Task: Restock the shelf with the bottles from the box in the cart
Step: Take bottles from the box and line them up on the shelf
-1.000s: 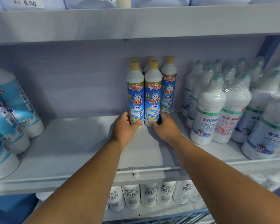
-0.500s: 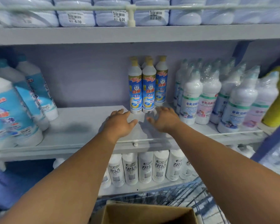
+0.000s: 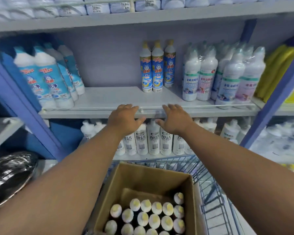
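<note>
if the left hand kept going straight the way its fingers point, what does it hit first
Probably the yellow-capped bottles standing on the shelf; the left hand points up over bare shelf toward them, though depth is unclear.

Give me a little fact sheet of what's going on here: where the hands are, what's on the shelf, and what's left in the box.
left hand: open, empty, at the front edge of the middle shelf
right hand: open, empty, beside the left
middle shelf: bare stretch in front of the hands
yellow-capped bottles: small upright cluster standing near the shelf's back
cardboard box: open, in the blue wire cart
bottles in box: many upright, yellow caps showing
neighbours: wrapped white bottles on the right
</note>
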A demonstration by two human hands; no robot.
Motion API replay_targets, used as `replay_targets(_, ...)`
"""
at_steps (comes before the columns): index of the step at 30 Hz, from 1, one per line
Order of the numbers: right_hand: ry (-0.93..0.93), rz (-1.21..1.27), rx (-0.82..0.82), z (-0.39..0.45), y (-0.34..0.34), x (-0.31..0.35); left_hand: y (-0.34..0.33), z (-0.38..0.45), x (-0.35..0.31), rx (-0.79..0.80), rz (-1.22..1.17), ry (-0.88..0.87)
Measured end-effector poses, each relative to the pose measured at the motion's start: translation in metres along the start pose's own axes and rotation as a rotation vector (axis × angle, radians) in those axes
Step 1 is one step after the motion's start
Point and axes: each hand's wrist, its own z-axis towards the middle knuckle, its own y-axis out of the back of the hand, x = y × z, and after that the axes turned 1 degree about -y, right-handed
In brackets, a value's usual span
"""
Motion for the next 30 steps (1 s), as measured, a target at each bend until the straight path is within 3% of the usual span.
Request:
replay_targets(3,0.019,0.05,0.04,-0.04,-0.016,0.001,-0.01,-0.041,-0.015,-0.001,0.021,0.0)
replay_targets(11,0.033,-0.008,0.229,-0.111,-0.089,0.004,-0.055,-0.101,-0.015,0.177,0.022,0.037)
replay_targets(30,-0.213,0.099,0.49,-0.124,-0.224,0.051,-0.193,-0.126,0.085,0.498,-0.036,-0.053)
